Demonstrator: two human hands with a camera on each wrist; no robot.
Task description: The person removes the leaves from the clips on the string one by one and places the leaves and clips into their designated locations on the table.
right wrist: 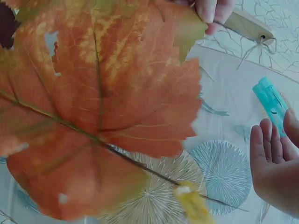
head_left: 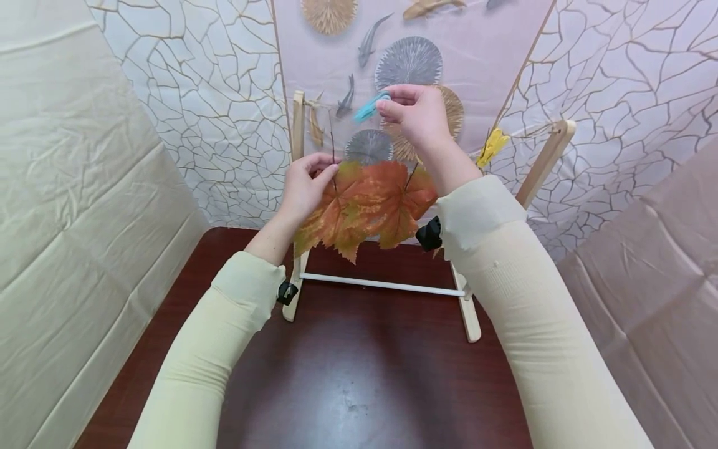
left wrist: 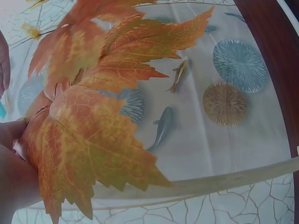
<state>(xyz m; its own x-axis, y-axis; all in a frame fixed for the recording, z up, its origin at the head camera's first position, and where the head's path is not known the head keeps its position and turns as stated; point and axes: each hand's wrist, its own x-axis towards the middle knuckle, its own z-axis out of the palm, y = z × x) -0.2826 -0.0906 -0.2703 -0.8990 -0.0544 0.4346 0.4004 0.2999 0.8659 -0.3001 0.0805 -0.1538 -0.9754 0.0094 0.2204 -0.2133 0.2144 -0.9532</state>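
In the head view my left hand (head_left: 305,187) pinches the thin dark stem of an orange and green autumn leaf (head_left: 331,218) between thumb and fingers. A second orange leaf (head_left: 398,206) overlaps it on the right. My right hand (head_left: 417,115) is raised to the upper right of the left one and pinches a teal clothespin (head_left: 367,109); the right wrist view shows this clothespin (right wrist: 272,103) apart from the leaves. There, a yellow clothespin (right wrist: 192,203) sits on the stem of the large orange leaf (right wrist: 93,93). Leaf blades cover part of the left fingers in the left wrist view.
A wooden frame has a left post (head_left: 299,125), a right post (head_left: 546,162) and a white crossbar (head_left: 381,285) low down. String runs between the post tops, with yellow clothespins (head_left: 493,148) at its right. Below lies the dark red-brown table (head_left: 359,374); a patterned cloth hangs behind.
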